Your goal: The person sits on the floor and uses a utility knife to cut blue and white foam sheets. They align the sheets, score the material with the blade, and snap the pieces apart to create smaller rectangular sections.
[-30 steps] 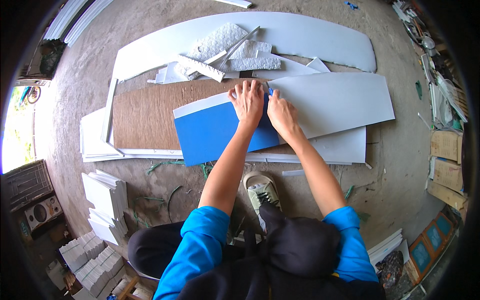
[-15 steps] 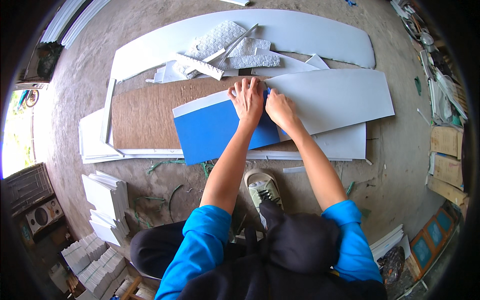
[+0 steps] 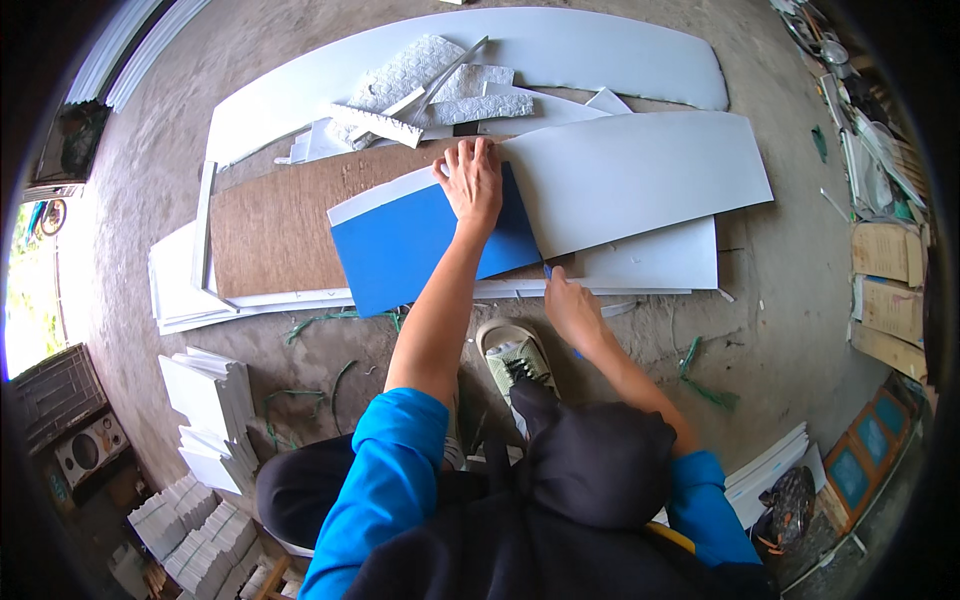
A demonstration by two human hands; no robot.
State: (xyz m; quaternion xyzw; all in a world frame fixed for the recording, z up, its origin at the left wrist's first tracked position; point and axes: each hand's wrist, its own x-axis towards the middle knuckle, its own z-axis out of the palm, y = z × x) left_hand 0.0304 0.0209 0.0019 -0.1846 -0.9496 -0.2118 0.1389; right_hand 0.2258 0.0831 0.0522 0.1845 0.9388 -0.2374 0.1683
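Note:
My left hand [image 3: 472, 188] presses down on the far part of a blue rectangular sheet [image 3: 400, 250], fingers spread toward its white-bordered far edge. My right hand [image 3: 572, 308] is closed around a blue utility knife [image 3: 547, 270], mostly hidden in the grip. The knife's tip is at the near right corner of the blue sheet. Along the blue sheet's right side runs a long white sheet [image 3: 650, 170] with a curved far edge. Both lie over a brown wooden board [image 3: 275, 225], with more white sheets [image 3: 660, 262] underneath.
Beyond the board lie a large white panel [image 3: 600, 50] and crumpled quilted scraps [image 3: 410, 75]. Stacked white pieces [image 3: 205, 395] stand at the left. Green string [image 3: 705, 385] lies on the concrete floor. Cardboard boxes [image 3: 888, 255] line the right side.
My right hand has drawn the knife toward me along the blue sheet's right edge, from the far end to the near corner. My left hand still presses the blue sheet.

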